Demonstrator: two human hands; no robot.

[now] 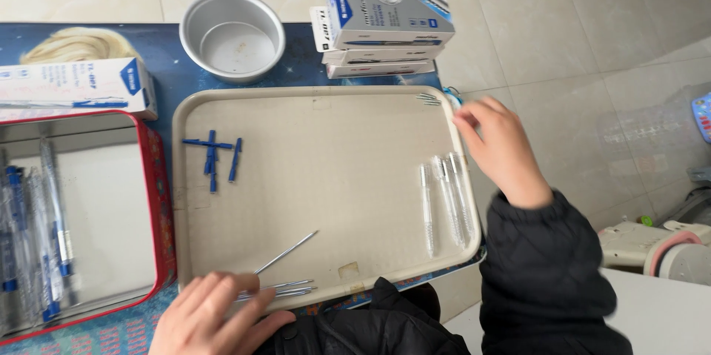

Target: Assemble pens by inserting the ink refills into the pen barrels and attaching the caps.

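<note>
1. On the beige tray [326,170], near its front edge, the left hand [215,318] rests fingers spread on thin pen refills [285,290].
2. Over the tray's right rim, the right hand [503,148] hovers loosely open above clear pen barrels [444,203], seemingly empty, though blurred.

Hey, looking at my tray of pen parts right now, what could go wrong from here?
1. The clear barrels lie close to the tray's right rim; the right hand, blurred just above them, could knock them over the edge.
2. The thin refills sit at the front rim by the left hand, with the sleeve near; they might get swept off.
3. The small springs in the corner look easy to lose.
</note>
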